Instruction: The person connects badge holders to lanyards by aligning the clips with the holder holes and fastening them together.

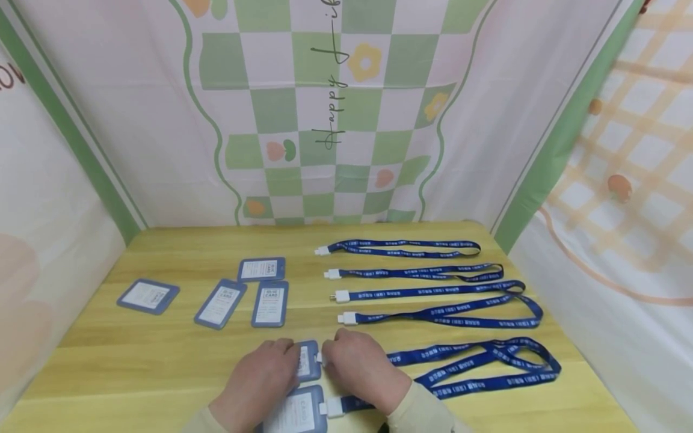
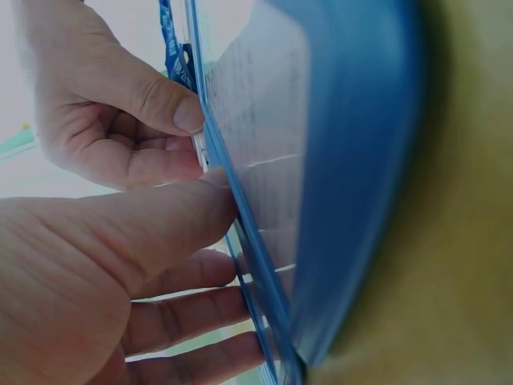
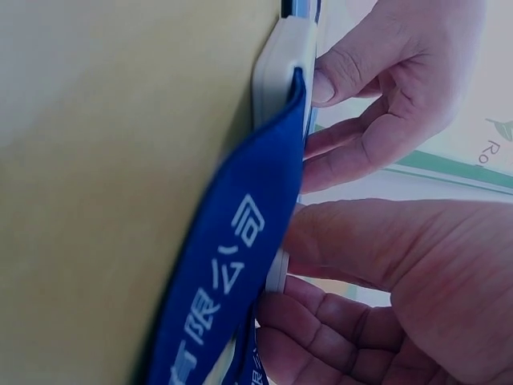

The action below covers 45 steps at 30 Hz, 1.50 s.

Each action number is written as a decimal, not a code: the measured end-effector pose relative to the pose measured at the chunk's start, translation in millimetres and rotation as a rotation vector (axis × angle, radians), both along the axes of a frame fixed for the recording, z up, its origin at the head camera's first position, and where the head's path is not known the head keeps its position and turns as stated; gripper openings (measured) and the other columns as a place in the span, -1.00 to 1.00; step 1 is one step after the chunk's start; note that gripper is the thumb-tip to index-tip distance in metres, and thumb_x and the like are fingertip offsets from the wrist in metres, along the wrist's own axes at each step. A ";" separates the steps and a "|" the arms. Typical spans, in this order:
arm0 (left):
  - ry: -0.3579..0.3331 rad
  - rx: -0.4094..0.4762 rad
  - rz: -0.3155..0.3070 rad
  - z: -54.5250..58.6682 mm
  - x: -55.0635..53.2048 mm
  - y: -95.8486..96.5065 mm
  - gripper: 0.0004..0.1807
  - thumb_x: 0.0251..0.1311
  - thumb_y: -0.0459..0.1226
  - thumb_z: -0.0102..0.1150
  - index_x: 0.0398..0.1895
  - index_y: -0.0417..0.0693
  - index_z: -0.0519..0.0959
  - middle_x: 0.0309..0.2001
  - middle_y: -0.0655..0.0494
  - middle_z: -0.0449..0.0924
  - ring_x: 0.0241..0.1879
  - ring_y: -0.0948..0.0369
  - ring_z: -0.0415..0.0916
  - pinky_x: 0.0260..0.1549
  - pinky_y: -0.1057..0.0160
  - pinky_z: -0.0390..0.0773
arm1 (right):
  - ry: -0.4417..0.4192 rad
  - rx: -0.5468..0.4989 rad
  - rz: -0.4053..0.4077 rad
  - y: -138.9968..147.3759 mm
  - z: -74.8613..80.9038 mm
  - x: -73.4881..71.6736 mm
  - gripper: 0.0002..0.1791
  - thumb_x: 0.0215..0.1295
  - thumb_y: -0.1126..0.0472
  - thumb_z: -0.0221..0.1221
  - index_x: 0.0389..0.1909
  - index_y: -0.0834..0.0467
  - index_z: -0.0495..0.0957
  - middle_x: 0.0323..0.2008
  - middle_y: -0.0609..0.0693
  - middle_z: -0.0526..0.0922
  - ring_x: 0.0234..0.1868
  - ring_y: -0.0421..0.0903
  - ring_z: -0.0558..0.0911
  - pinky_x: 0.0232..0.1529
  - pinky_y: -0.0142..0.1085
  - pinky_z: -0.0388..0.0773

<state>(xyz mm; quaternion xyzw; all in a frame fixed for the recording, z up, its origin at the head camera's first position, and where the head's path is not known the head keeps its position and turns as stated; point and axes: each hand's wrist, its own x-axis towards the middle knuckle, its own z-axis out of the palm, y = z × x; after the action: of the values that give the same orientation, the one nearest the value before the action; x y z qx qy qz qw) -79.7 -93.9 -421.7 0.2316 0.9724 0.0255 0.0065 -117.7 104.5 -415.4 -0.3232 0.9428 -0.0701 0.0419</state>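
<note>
Fingers of both hands were bent and set narrow, close to each other, at the front part of the wood-patterned table (image 1: 178,373). Going from the left, one blue-framed badge (image 1: 148,296) lay alone and sideways. Next came a tilted badge (image 1: 220,304), and just beside it were two more, a back badge (image 1: 261,269) and a middle badge (image 1: 269,304). Nearer to the person, the left hand (image 1: 262,373) held a small badge (image 1: 308,370) between thumb and fingers. Below this lay the nearest badge (image 1: 298,415), with a white clip (image 1: 335,407) at its right edge. The right hand (image 1: 363,367) pinched another clip (image 3: 276,273) — it was at the edge of the held badge, but I could not tell if it was fastened. To the right, two blue straps (image 1: 503,382) lay in loops — and behind them four more lanyards (image 1: 428,293) lay in a row, their white ends toward the left.
</note>
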 end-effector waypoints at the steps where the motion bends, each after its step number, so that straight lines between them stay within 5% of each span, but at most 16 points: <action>1: -0.001 0.001 0.000 0.2 -0.3 0.1 -0.48 0.25 -0.07 0.42 0.20 -0.15 0.64 0.10 -0.11 0.68 0.02 -0.01 0.68 -0.03 0.01 0.76 | 0.004 0.001 0.000 -0.1 0.1 0.0 -0.89 0.40 0.09 0.30 -0.28 0.01 0.75 -0.55 -0.20 0.49 -0.55 -0.32 0.37 -0.55 -0.46 0.38; 45: 0.062 0.054 -0.012 -3.8 -1.9 -1.3 -0.53 0.10 -0.11 0.53 0.02 -0.15 0.69 -0.10 -0.01 0.71 -0.21 0.09 0.67 -0.20 0.10 0.75 | 0.004 -0.050 0.039 -2.4 -1.0 -5.7 -0.91 0.35 0.16 0.33 -0.31 -0.02 0.80 -0.58 -0.24 0.53 -0.56 -0.34 0.39 -0.50 -0.47 0.42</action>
<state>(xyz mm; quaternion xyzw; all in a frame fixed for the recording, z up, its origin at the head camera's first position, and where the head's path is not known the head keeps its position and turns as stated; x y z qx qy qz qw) -81.6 -95.2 -425.5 0.2383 0.9697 0.0444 -0.0296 -123.5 102.1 -416.5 -0.3424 0.9345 -0.0921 0.0331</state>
